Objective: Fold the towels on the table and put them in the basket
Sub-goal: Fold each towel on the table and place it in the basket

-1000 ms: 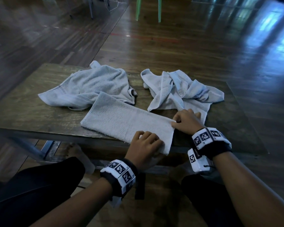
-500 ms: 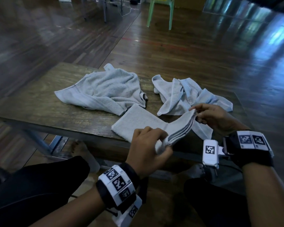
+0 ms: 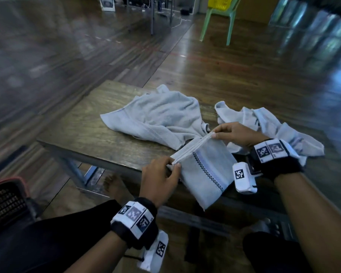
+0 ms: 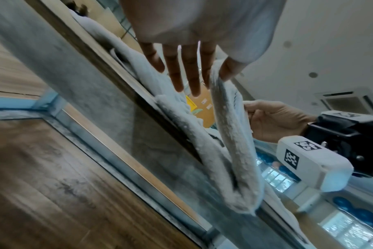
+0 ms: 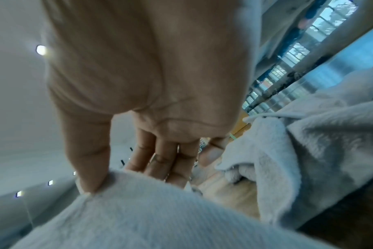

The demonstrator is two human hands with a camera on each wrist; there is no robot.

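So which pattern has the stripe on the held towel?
Black-and-white checks on the towel, clearest in head view.

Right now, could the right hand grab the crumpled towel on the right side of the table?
Probably not just yet. The right hand lies right beside that crumpled towel with nothing between them, but it is busy pinching a corner of the folded towel, which the left hand holds too. It would have to let go first.

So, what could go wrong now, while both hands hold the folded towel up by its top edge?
1. The folded towel is only pinched at two corners by the left hand and right hand; its stacked layers could slip apart.
2. Its lower part hangs over the table edge and might catch there.
3. It may drag the crumpled towel lying just behind it.
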